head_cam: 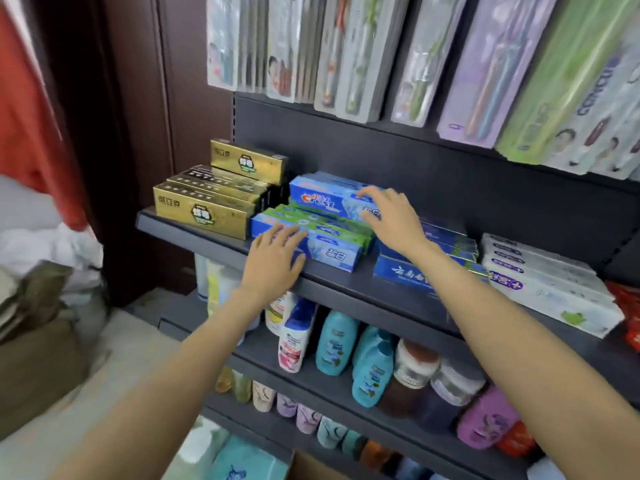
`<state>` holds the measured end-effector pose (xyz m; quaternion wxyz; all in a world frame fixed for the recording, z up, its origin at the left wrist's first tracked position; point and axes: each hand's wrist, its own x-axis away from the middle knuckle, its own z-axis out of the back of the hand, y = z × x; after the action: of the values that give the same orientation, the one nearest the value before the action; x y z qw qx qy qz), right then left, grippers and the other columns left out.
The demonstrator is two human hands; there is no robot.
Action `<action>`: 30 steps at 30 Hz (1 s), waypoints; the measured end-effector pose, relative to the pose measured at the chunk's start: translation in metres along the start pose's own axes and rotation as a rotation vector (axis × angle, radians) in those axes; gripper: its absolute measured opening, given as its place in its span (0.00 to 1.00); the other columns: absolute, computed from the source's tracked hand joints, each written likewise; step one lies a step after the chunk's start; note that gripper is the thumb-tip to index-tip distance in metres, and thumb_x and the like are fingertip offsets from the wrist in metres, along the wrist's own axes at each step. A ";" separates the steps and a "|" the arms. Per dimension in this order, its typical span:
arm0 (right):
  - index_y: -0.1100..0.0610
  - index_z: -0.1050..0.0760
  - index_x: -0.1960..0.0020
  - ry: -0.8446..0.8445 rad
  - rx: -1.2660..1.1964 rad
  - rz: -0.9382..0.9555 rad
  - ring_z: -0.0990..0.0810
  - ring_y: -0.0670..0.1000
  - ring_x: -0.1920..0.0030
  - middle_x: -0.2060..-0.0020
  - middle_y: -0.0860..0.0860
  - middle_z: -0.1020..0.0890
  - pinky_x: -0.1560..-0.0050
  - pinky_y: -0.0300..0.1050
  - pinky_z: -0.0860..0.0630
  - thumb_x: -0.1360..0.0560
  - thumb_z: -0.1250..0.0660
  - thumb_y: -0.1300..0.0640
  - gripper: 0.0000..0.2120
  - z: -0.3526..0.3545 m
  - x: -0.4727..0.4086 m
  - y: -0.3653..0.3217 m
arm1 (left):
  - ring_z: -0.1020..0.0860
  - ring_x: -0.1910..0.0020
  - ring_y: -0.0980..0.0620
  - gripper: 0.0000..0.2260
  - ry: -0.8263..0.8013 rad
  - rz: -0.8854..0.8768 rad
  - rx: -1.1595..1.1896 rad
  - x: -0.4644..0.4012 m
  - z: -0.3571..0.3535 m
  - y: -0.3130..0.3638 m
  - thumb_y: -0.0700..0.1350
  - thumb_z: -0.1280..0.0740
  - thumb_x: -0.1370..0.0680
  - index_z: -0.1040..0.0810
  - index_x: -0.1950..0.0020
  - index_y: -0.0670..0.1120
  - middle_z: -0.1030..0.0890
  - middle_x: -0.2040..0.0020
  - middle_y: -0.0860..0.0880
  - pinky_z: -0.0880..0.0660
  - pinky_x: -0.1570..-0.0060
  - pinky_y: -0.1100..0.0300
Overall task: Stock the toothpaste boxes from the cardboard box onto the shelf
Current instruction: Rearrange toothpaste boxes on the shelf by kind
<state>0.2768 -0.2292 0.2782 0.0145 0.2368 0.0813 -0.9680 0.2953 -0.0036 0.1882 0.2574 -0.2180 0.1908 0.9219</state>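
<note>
both hands on the blue toothpaste stack, dark shelf [346, 289], frame centre.

left hand [273, 258]: fingers [287, 233] spread and flat, lying over the left end of the front blue-and-white box [329, 251]; fingertips point toward 1 o'clock, thumb at the box's front face near the shelf lip. resting or pressing, not wrapped around anything.

right hand [394, 220]: fingers [369, 194] splayed, tips touching the right end of the top blue box [322, 199]. box lies at 9 o'clock from the palm, under the fingertips. no closed grasp visible.

green-edged boxes [311, 220] sandwiched between those two, flat, lengthwise along the shelf.

gold toothpaste boxes [204, 206] at 9 o'clock of the stack, just beside. dark blue boxes [405, 271] at 3 o'clock under the right wrist, then white boxes [540, 282] further right.

toothbrush packs [346, 57] hung at 12 o'clock. shampoo bottles [346, 344] on the shelf below, 6 o'clock. corner of a cardboard box [304, 467] at the bottom edge.
</note>
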 end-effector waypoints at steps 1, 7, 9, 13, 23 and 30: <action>0.51 0.29 0.36 -0.018 0.004 -0.029 0.31 0.60 0.40 0.42 0.58 0.28 0.42 0.51 0.33 0.23 0.39 0.58 0.16 -0.010 -0.012 0.000 | 0.42 0.26 0.46 0.21 0.001 0.002 -0.014 0.000 -0.002 -0.002 0.53 0.44 0.21 0.35 0.27 0.51 0.34 0.27 0.51 0.42 0.30 0.50; 0.55 0.33 0.29 -0.096 0.082 -0.091 0.43 0.59 0.27 0.27 0.59 0.40 0.29 0.50 0.45 0.21 0.40 0.55 0.20 -0.026 -0.007 -0.003 | 0.45 0.25 0.48 0.22 -0.018 -0.022 -0.025 -0.002 -0.006 -0.003 0.50 0.43 0.20 0.39 0.26 0.52 0.38 0.25 0.52 0.46 0.29 0.51; 0.54 0.31 0.31 -0.009 0.030 -0.036 0.41 0.57 0.28 0.29 0.56 0.36 0.31 0.52 0.41 0.22 0.40 0.54 0.19 -0.018 0.025 -0.014 | 0.44 0.25 0.47 0.22 0.004 -0.010 0.029 0.000 -0.008 0.000 0.51 0.44 0.21 0.38 0.26 0.51 0.39 0.25 0.51 0.48 0.29 0.50; 0.54 0.26 0.37 0.109 -0.070 0.081 0.29 0.54 0.38 0.40 0.51 0.23 0.39 0.48 0.35 0.23 0.38 0.55 0.15 -0.010 0.114 -0.035 | 0.30 0.34 0.43 0.22 0.231 -0.050 0.196 0.020 -0.004 0.023 0.52 0.45 0.24 0.28 0.33 0.47 0.25 0.35 0.46 0.34 0.36 0.49; 0.50 0.22 0.46 -0.307 -0.016 -0.157 0.19 0.52 0.68 0.67 0.49 0.18 0.73 0.44 0.25 0.25 0.45 0.51 0.15 -0.083 0.359 -0.007 | 0.21 0.63 0.57 0.17 -0.221 0.074 0.595 0.215 -0.072 0.083 0.57 0.45 0.25 0.23 0.45 0.53 0.19 0.62 0.56 0.26 0.62 0.58; 0.53 0.28 0.37 -0.818 -0.005 -0.338 0.21 0.61 0.49 0.47 0.57 0.20 0.55 0.49 0.26 0.23 0.41 0.57 0.15 -0.159 0.453 0.034 | 0.20 0.48 0.48 0.19 -0.852 0.181 0.580 0.325 -0.222 0.077 0.49 0.38 0.29 0.24 0.40 0.48 0.18 0.46 0.49 0.25 0.48 0.57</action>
<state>-0.0503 -0.2319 -0.0753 -0.1127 -0.1827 0.1086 -0.9706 0.0689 -0.0408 -0.1410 0.2810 0.2741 0.3348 0.8566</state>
